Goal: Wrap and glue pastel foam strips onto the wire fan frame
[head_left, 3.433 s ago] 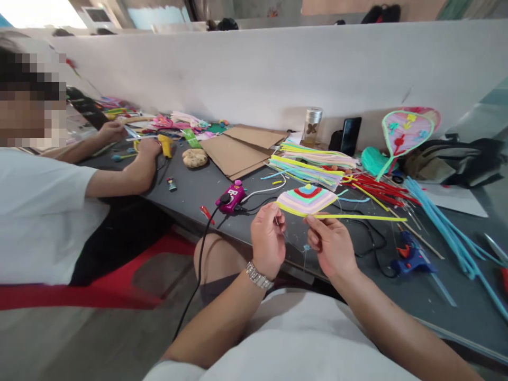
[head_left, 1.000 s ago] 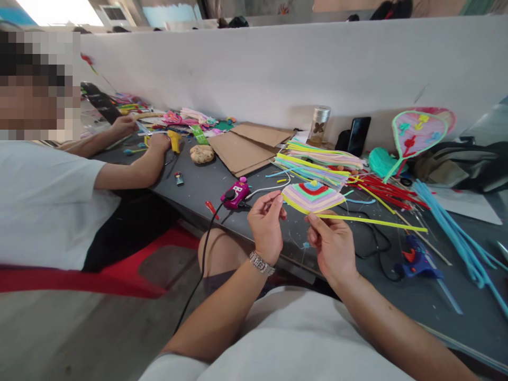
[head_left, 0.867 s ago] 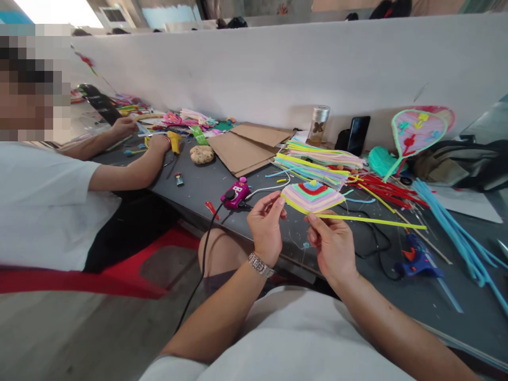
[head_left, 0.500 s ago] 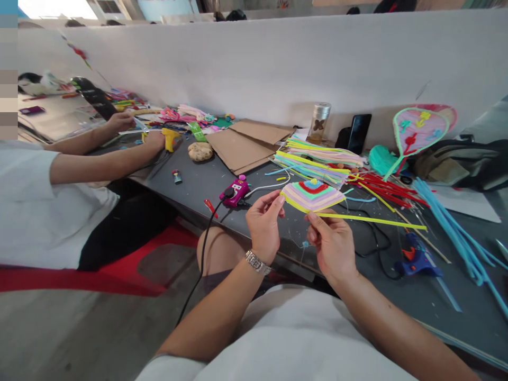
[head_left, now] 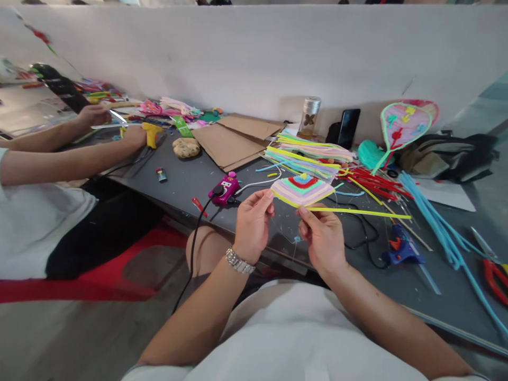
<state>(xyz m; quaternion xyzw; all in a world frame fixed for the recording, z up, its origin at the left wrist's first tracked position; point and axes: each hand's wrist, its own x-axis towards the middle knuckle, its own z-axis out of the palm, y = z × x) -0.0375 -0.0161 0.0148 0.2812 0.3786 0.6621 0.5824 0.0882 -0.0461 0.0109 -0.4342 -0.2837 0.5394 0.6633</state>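
Note:
I hold a small woven diamond (head_left: 302, 189) of pastel and red bands above the grey table (head_left: 190, 182). My left hand (head_left: 253, 225), a watch on its wrist, pinches the diamond's left corner. My right hand (head_left: 322, 239) pinches the lower edge where a long yellow strip (head_left: 365, 212) sticks out to the right. Both hands are closed in a pinch.
A co-worker's arm (head_left: 67, 161) and a yellow glue gun (head_left: 150, 134) lie at the left. On the table are a magenta power strip (head_left: 225, 189), cardboard (head_left: 234, 140), coloured strips (head_left: 307, 156), a blue glue gun (head_left: 401, 247), blue straws (head_left: 440, 227), a jar (head_left: 310, 117) and a racket-shaped craft (head_left: 402, 126).
My hands keep the same pinches on the diamond and strip. The view has swung right and down, so the co-worker's head has left the frame.

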